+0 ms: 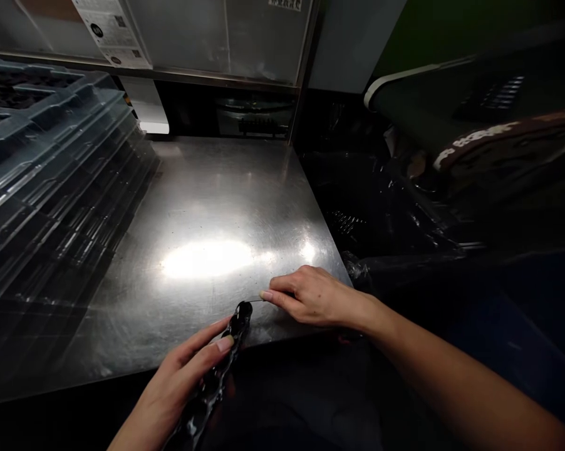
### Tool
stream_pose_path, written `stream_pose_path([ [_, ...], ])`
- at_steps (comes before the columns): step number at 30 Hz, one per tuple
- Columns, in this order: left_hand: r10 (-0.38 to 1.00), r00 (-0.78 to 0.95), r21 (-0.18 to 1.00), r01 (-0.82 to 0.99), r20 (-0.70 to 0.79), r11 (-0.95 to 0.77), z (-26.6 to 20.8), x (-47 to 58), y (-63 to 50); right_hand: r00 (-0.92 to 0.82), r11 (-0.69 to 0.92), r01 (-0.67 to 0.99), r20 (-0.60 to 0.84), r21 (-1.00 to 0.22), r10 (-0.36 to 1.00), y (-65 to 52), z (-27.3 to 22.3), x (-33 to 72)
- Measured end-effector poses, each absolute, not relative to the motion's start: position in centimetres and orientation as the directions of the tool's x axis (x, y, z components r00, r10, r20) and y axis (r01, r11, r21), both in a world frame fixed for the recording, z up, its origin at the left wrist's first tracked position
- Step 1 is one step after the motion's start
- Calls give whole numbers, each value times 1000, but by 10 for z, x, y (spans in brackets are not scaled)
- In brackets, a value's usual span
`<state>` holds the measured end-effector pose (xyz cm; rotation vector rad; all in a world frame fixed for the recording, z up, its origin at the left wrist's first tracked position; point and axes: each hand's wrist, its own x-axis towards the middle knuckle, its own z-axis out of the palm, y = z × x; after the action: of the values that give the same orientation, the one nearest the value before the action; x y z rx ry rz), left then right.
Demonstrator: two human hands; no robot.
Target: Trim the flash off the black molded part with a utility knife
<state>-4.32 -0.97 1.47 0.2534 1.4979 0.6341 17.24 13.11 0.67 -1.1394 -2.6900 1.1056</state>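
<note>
A long, glossy black plastic piece (pixel 240 321) with a wavy, scalloped edge rises from the bottom of the view, tilted over the near edge of the metal table. My left hand (pixel 188 369) is wrapped round it, thumb on top. Its lower end runs out of view. At its upper end, my right hand (pixel 308 297) is closed in a pinch, thumb against curled fingers. A thin, dark sliver (pixel 254 301) spans from the pinch to the tip of the black piece; whether it is a blade or a strip of plastic I cannot tell.
Stacked clear plastic trays (pixel 71 163) holding dark parts stand at the left of the metal table (pixel 207 194). A grey panel (pixel 226 37) with a label sheet (pixel 116 31) rises behind. Dark plastic bagging (pixel 371 194) lies right of the table edge.
</note>
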Motion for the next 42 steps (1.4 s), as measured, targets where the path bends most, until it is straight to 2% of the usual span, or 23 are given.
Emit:
stream_pose_path([
  [4,537,-57,537,-207,-841,818,15,-41,-9,-729,499,626,-224,-599,647,125,2,177],
  [12,587,-103,593,-36,-803,804,6,-37,-11,-667,460,670,-201,-582,717,99,0,187],
  [17,667,-196,691,-96,-719,716,2,-25,-15,-533,324,722,-191,-612,824,71,-6,183],
  [21,669,-199,695,-108,-716,711,3,-16,-18,-410,182,742,-221,-645,885,45,-10,173],
  [26,670,-247,706,-97,-699,701,6,-13,-20,-330,78,723,-244,-686,912,29,-10,166],
  [29,666,-266,704,-76,-696,706,7,-15,-22,-309,-54,564,-271,-824,912,30,-13,167],
  [32,689,-262,729,-94,-675,678,5,-15,-25,-282,-331,240,-392,-913,876,35,-18,164],
  [34,713,-257,754,-126,-652,644,4,-14,-27,-329,-507,18,-484,-862,811,38,-20,157],
  [36,731,-250,773,-181,-634,608,2,-14,-29,-426,-622,-133,-522,-772,739,39,-20,148],
  [40,770,-194,779,-336,-608,530,-5,-24,-35,-640,-748,-227,-484,-623,597,33,-22,136],
  [42,796,-115,756,-419,-594,503,-12,-33,-40,-662,-735,-228,-452,-638,598,29,-27,135],
])
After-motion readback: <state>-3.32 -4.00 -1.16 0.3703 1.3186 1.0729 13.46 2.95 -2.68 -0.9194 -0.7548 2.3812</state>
